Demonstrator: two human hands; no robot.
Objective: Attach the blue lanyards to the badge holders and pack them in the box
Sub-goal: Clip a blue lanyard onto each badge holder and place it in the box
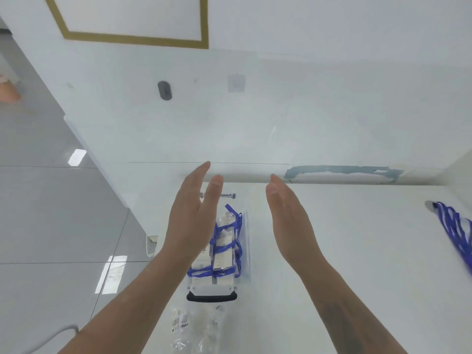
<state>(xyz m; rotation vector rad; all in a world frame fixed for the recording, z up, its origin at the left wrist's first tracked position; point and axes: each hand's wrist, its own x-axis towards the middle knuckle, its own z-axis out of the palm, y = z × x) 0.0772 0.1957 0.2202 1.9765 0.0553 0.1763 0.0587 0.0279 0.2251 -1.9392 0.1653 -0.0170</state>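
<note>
A clear plastic box [245, 241] with a black handle at its near end stands on the white table. Inside it lie several badge holders [223, 259] wound with blue lanyards [236, 226]. My left hand [191, 215] hovers flat above the box's left side, palm facing right, holding nothing. My right hand [288, 221] is raised to the right of the box, palm facing left, also empty. A bunch of loose blue lanyards [457, 231] lies at the table's right edge.
A crumpled clear plastic bag [194, 328] with a barcode label lies on the table [357, 251] just in front of the box. The table's left edge drops to a grey tiled floor [51, 213]. A white wall rises behind the table.
</note>
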